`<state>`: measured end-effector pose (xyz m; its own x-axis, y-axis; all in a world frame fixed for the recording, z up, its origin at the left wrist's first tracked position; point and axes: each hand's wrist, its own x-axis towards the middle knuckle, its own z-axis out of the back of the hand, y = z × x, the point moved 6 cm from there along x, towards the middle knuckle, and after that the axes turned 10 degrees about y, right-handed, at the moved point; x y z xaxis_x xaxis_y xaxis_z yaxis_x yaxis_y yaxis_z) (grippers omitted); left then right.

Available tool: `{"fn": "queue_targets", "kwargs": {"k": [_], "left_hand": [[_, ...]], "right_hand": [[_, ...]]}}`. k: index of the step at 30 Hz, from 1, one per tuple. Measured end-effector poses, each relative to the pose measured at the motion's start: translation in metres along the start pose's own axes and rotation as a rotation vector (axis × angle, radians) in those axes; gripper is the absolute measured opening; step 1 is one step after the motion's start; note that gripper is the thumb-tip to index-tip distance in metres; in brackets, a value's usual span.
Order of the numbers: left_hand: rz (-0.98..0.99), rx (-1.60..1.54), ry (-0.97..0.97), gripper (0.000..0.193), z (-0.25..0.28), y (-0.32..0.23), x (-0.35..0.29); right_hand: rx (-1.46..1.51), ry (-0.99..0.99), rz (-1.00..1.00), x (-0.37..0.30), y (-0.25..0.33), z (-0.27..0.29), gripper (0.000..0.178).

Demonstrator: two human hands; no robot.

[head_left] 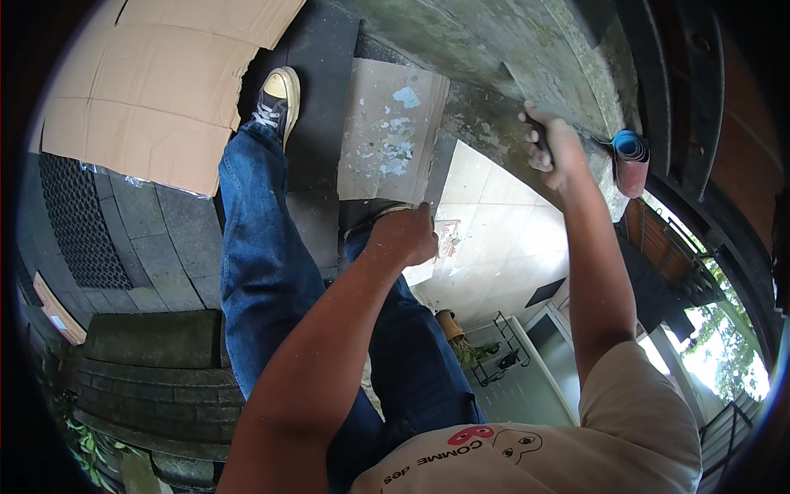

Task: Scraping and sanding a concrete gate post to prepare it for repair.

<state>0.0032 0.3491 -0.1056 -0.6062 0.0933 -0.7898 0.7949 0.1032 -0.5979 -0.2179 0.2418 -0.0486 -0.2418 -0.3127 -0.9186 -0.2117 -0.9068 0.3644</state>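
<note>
My right hand (559,148) is raised at the upper right, its fingers wrapped round the dark handle (539,136) of a hand tool. It is close to a worn, grey-green wall (494,123) with pale patches; the tool's working end is hard to make out. My left hand (403,236) is closed in a fist at the near right corner of a cardboard sheet (370,123). Whether its fingers grip the sheet's edge cannot be seen. Pale bluish flakes (395,148) lie scattered over this sheet.
A larger cardboard sheet (156,90) covers the floor at the upper left. Beside it is a dark perforated mat (82,222), and stone steps (156,387) are at lower left. A blue-and-red roll (630,160) sits by the wall. A potted plant (451,328) stands near a metal rack (502,350).
</note>
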Motion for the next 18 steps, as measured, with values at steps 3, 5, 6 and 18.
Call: {"fn": "queue_targets", "kwargs": {"k": [3, 5, 6, 18], "left_hand": [[0.014, -0.036, -0.012, 0.041, 0.000, 0.007, 0.001], [0.011, 0.002, -0.030, 0.043, -0.002, 0.006, -0.001], [0.003, 0.004, -0.025, 0.043, -0.002, 0.002, 0.000], [-0.002, 0.023, 0.026, 0.043, -0.003, 0.000, 0.000]], "right_hand": [[-0.054, 0.006, -0.018, -0.016, 0.007, 0.004, 0.026], [-0.053, 0.050, -0.022, 0.001, 0.004, 0.006, 0.025], [-0.055, 0.074, -0.011, 0.018, 0.003, 0.008, 0.025], [-0.299, 0.035, -0.018, 0.061, -0.066, -0.056, 0.033]]}}
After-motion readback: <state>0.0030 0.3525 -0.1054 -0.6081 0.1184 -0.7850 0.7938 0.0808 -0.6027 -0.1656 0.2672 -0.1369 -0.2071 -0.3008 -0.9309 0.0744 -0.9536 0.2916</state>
